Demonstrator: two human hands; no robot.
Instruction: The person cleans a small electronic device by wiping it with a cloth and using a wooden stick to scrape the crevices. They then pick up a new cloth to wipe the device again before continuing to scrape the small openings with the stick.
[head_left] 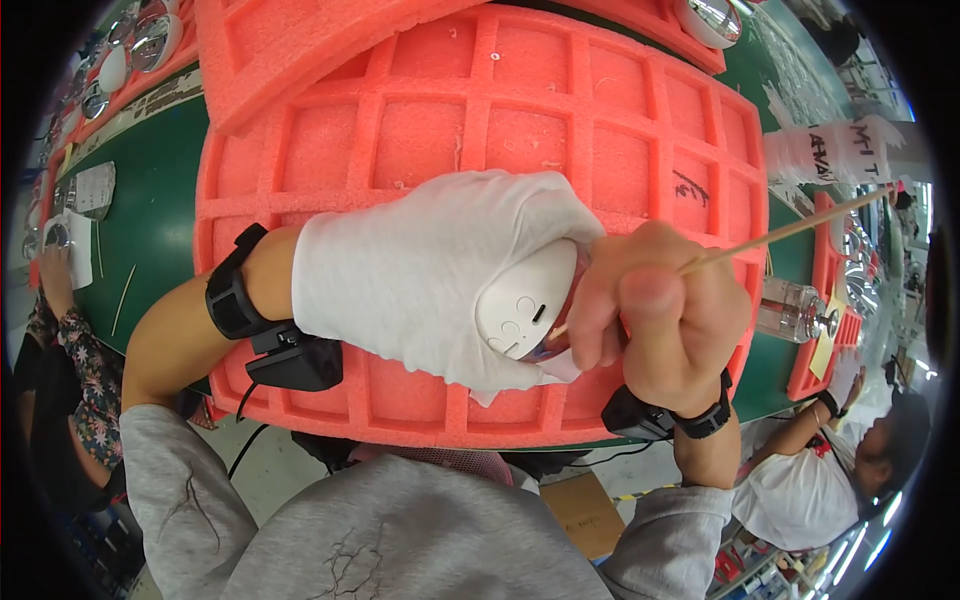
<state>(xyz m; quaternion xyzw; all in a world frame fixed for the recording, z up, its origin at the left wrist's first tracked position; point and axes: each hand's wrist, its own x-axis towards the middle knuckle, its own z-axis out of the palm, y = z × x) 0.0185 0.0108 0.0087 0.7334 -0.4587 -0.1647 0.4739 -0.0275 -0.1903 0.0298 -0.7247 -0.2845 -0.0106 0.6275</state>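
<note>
**Small white shell cradled in a glove, thin stick worked at its edge**

The white plastic piece (528,308) looks light and rigid, with a smooth rounded shell that would likely slip in bare fingers — the cloth glove gives it friction. It has small round marks and a slot on its face, so it is probably best held around its sides, not across that face. It sits above the near edge of the orange foam tray (480,130), which lies on the green counter (160,170).

The left hand (420,270), in a white glove, is closed around the piece from behind, fingers wrapped over its top and palm under it. The right hand (655,310) is bare and pinched shut on a thin wooden stick (790,230) — slender and likely easy to snap — whose near tip meets the lower edge of the piece. A clear bottle (795,312) stands near the counter's right edge.
</note>
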